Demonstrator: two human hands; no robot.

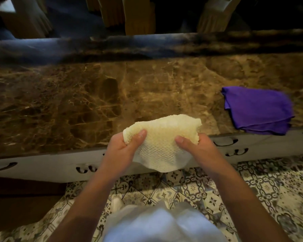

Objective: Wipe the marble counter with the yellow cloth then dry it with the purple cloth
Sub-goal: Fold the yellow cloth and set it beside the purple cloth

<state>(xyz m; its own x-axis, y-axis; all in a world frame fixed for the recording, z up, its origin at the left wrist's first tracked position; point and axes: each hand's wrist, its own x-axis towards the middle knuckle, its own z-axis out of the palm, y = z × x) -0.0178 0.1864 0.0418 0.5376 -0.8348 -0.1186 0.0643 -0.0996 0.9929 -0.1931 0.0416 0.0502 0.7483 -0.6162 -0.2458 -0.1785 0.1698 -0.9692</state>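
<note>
Both hands, left hand [120, 151] and right hand [198, 147], pinched the yellow cloth [162, 142]. It hung just above the near edge of the bench [94, 102]. The purple cloth [257, 110] lay off to the right, nearer the right hand.

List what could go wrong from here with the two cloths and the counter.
1. Both hands, left hand and right hand, hold the yellow cloth bunched at the counter edge; wiped like that, it may cover little marble.
2. The purple cloth lies at the front edge on the right, seemingly overhanging slightly; a wide sweep could knock it to the floor or wet it before drying.
</note>
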